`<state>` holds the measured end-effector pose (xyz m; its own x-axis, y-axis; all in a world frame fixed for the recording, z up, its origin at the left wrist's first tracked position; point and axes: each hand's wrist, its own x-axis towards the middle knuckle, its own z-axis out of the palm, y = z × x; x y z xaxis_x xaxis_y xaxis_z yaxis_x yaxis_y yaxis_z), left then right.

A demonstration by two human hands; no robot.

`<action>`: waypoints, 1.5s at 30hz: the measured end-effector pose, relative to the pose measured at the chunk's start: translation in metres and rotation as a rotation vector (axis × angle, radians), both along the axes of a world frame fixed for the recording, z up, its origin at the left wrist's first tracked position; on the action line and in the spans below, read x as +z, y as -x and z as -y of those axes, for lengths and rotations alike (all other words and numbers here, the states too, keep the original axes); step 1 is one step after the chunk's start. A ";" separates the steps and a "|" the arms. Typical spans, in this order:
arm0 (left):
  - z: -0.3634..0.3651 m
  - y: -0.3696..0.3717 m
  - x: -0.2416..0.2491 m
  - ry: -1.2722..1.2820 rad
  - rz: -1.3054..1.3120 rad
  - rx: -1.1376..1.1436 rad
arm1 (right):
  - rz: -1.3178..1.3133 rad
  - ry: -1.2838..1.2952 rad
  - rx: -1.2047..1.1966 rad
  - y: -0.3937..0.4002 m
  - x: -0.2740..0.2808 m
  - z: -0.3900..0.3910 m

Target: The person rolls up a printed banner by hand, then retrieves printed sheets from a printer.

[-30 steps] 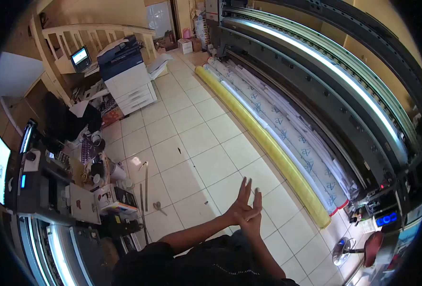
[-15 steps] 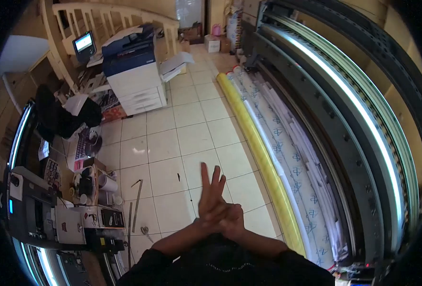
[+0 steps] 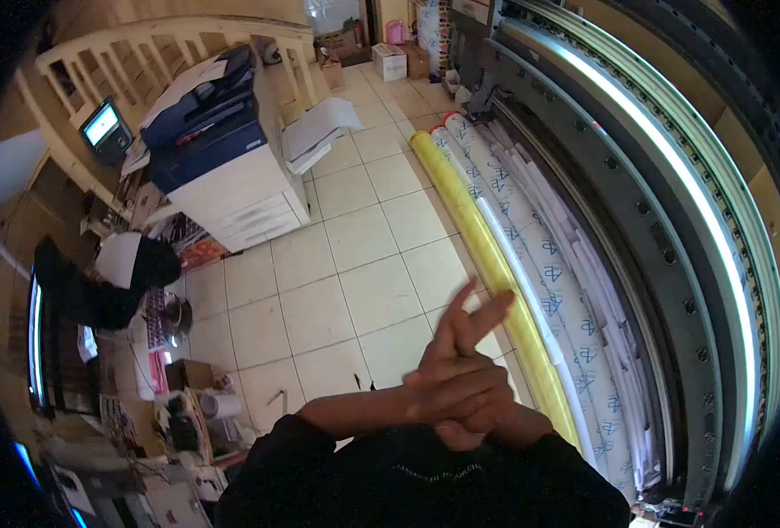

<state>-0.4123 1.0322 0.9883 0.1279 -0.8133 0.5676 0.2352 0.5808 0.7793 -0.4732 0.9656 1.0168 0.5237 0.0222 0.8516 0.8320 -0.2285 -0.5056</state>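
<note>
Head view: your left hand (image 3: 443, 355) points two parted fingers upward, your right hand (image 3: 478, 392) lies across it, fingers close together, yellow roll (image 3: 463, 220) on the floor (image 3: 324, 264) beyond.

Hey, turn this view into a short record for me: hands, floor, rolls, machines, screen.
Left hand: touching the right hand
Held item: none visible
Floor: pale tiles
Rolls: yellow roll beside white roll with blue markings
Right side: long machine, light strip lit
Left side: blue-and-white copier
Screen: lit, near railing
</note>
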 end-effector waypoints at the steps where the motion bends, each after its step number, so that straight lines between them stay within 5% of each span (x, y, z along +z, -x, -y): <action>1: 0.017 -0.024 -0.001 -0.011 0.028 -0.017 | 0.014 0.030 0.000 -0.017 -0.002 0.017; 2: 0.034 -0.051 -0.002 -0.019 0.054 -0.030 | -0.416 -0.173 0.147 -0.028 -0.007 0.032; 5: 0.084 -0.135 -0.008 -0.026 0.120 -0.023 | -0.891 -0.257 0.269 -0.098 -0.005 0.090; 8: 0.130 -0.227 -0.010 -0.036 0.182 0.087 | -0.200 -0.369 0.295 -0.214 -0.036 0.133; 11: 0.156 -0.324 -0.006 -0.063 0.280 0.408 | 0.037 -0.344 0.638 -0.312 -0.045 0.185; 12: 0.156 -0.355 -0.008 -0.085 0.365 0.547 | -0.243 -0.576 0.632 -0.325 -0.057 0.196; 14: 0.149 -0.413 -0.021 -0.108 0.576 0.714 | -0.408 -0.629 0.510 -0.385 -0.057 0.221; 15: 0.142 -0.435 -0.042 -0.288 0.287 0.642 | -0.329 -0.571 0.475 -0.427 -0.049 0.234; 17: 0.143 -0.481 -0.065 -0.364 -0.019 0.855 | -0.231 -0.580 0.463 -0.504 -0.036 0.253; 21: 0.147 -0.581 -0.135 -0.520 -0.225 1.194 | -0.395 -0.461 0.527 -0.630 -0.094 0.295; 23: 0.167 -0.637 -0.158 -0.604 -0.105 1.372 | -0.596 -0.586 0.519 -0.677 -0.126 0.304; 25: 0.199 -0.701 -0.148 -0.743 -0.188 1.351 | -0.687 -0.708 0.442 -0.718 -0.132 0.312; 27: 0.230 -0.772 -0.144 -0.764 0.072 1.280 | -0.831 -0.582 0.344 -0.760 -0.130 0.340; 31: 0.319 -0.914 -0.096 -0.381 0.466 1.256 | -0.765 -0.373 0.213 -0.847 -0.131 0.420; 38: 0.454 -1.073 -0.075 -0.254 0.607 0.845 | -0.755 -0.792 0.148 -0.992 -0.169 0.533; 41: 0.499 -1.114 -0.110 -0.479 0.373 0.759 | -1.061 -0.620 0.173 -1.058 -0.143 0.591; 43: 0.515 -1.134 -0.125 -0.570 0.250 0.828 | -0.890 -0.499 0.336 -1.110 -0.115 0.636; 45: 0.520 -1.162 -0.151 -0.679 0.100 0.768 | -1.195 -0.265 0.231 -1.160 -0.098 0.677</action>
